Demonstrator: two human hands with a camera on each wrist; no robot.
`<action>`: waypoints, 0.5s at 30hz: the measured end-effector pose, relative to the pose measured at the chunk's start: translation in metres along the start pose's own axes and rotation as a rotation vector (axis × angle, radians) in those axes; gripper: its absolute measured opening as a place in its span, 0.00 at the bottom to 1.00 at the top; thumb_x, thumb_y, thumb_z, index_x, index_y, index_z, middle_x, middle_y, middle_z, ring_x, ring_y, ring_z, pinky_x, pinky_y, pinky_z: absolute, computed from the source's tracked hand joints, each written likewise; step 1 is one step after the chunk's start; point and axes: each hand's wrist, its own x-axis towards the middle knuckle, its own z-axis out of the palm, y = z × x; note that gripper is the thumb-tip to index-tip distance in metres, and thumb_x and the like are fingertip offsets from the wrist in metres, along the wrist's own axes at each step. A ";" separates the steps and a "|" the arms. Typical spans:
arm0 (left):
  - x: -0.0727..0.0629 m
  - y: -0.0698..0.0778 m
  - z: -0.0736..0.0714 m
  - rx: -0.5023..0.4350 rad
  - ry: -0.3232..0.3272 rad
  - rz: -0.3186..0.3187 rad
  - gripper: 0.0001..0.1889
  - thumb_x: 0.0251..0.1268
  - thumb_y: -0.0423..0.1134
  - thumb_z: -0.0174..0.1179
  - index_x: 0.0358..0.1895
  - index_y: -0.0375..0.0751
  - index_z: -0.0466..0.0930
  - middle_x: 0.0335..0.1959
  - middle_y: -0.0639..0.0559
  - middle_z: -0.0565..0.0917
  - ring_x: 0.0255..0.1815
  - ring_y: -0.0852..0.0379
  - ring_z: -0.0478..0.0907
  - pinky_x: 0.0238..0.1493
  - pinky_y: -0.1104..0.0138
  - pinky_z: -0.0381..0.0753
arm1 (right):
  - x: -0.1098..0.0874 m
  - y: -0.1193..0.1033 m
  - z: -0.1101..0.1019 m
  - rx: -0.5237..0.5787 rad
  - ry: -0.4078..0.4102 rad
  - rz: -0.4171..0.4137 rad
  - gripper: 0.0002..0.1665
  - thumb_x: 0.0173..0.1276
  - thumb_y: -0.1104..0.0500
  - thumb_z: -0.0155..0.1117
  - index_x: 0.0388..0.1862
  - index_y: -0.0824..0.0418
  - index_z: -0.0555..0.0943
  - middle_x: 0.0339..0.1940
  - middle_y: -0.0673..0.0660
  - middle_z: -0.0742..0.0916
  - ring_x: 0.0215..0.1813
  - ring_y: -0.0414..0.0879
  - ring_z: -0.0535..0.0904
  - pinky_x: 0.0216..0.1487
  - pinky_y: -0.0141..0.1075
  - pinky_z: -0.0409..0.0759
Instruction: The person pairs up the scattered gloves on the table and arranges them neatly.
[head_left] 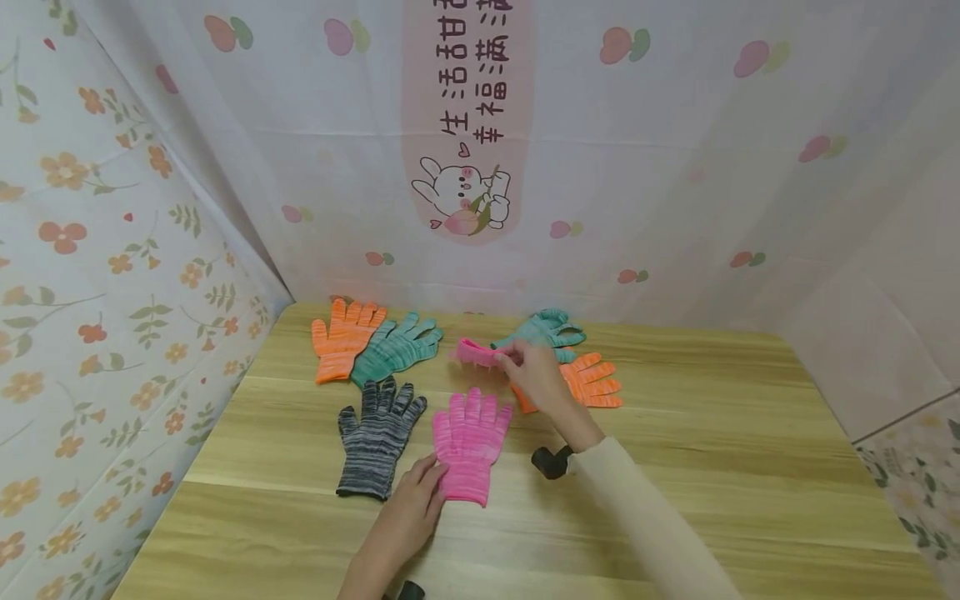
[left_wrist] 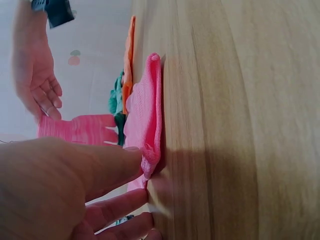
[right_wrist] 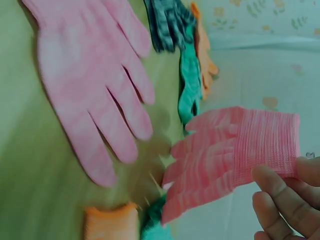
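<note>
A pink knit glove point(head_left: 471, 446) lies flat on the table, fingers pointing to the back. At the left edge of its cuff, my left hand point(head_left: 408, 508) pinches the corner between thumb and fingers. My right hand point(head_left: 536, 375) holds a second pink glove point(right_wrist: 210, 155) above the table, gripping its cuff between thumb and fingertips. This glove's fingers hang downward in the air. Left of the flat pink glove lies a black-and-grey glove point(head_left: 378, 442). Behind my right hand are a green glove point(head_left: 540, 327) and an orange glove point(head_left: 592, 383), both partly hidden by it.
At the back left, an orange glove point(head_left: 345, 337) overlaps a green glove point(head_left: 397, 350) on the wooden table point(head_left: 712, 433). A printed curtain point(head_left: 675, 167) hangs behind the table, and a floral cloth point(head_left: 112, 292) hangs along the left side. A black device point(head_left: 551, 462) sits at my right wrist.
</note>
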 end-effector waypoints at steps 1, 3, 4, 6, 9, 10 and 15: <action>0.000 0.000 0.000 0.001 0.001 0.001 0.19 0.68 0.37 0.51 0.59 0.34 0.72 0.63 0.37 0.69 0.63 0.38 0.67 0.61 0.48 0.69 | -0.005 0.000 0.001 0.009 -0.007 -0.002 0.11 0.68 0.57 0.58 0.38 0.63 0.82 0.27 0.57 0.86 0.17 0.39 0.68 0.20 0.29 0.67; 0.000 0.000 0.000 0.003 0.003 0.004 0.19 0.68 0.37 0.52 0.59 0.34 0.72 0.63 0.37 0.69 0.63 0.38 0.67 0.61 0.48 0.69 | -0.014 0.001 0.005 0.016 -0.013 -0.011 0.10 0.68 0.57 0.58 0.37 0.63 0.82 0.27 0.57 0.86 0.16 0.38 0.65 0.18 0.28 0.65; 0.000 0.000 0.000 0.004 0.003 0.005 0.19 0.68 0.37 0.52 0.59 0.34 0.72 0.63 0.37 0.69 0.63 0.38 0.67 0.61 0.48 0.69 | -0.019 0.001 0.007 0.012 -0.012 -0.014 0.10 0.67 0.57 0.58 0.37 0.62 0.82 0.27 0.56 0.86 0.16 0.38 0.65 0.18 0.28 0.65; 0.000 0.000 0.001 0.005 0.002 0.002 0.19 0.68 0.38 0.52 0.59 0.34 0.72 0.63 0.37 0.69 0.63 0.38 0.68 0.60 0.48 0.69 | -0.028 0.000 0.012 -0.006 -0.010 -0.017 0.09 0.67 0.56 0.59 0.34 0.60 0.81 0.26 0.54 0.85 0.18 0.38 0.67 0.20 0.29 0.67; 0.001 -0.001 0.001 0.007 0.002 0.002 0.19 0.68 0.38 0.52 0.59 0.35 0.72 0.63 0.37 0.69 0.62 0.39 0.68 0.60 0.49 0.70 | -0.041 -0.002 0.019 -0.033 0.004 -0.023 0.06 0.64 0.57 0.62 0.29 0.58 0.80 0.23 0.50 0.84 0.23 0.37 0.71 0.29 0.31 0.71; 0.001 -0.001 0.001 0.008 0.004 0.005 0.19 0.68 0.39 0.52 0.59 0.34 0.72 0.63 0.37 0.70 0.62 0.39 0.68 0.60 0.49 0.70 | -0.045 -0.003 0.021 -0.041 0.007 -0.023 0.06 0.64 0.58 0.63 0.28 0.58 0.80 0.22 0.48 0.84 0.25 0.37 0.73 0.33 0.33 0.72; 0.002 -0.002 0.001 0.020 0.011 0.004 0.21 0.67 0.38 0.52 0.60 0.32 0.71 0.62 0.38 0.71 0.62 0.40 0.69 0.60 0.50 0.70 | -0.068 -0.003 0.033 -0.112 0.024 -0.044 0.06 0.60 0.59 0.66 0.25 0.56 0.79 0.22 0.46 0.83 0.28 0.39 0.76 0.39 0.34 0.73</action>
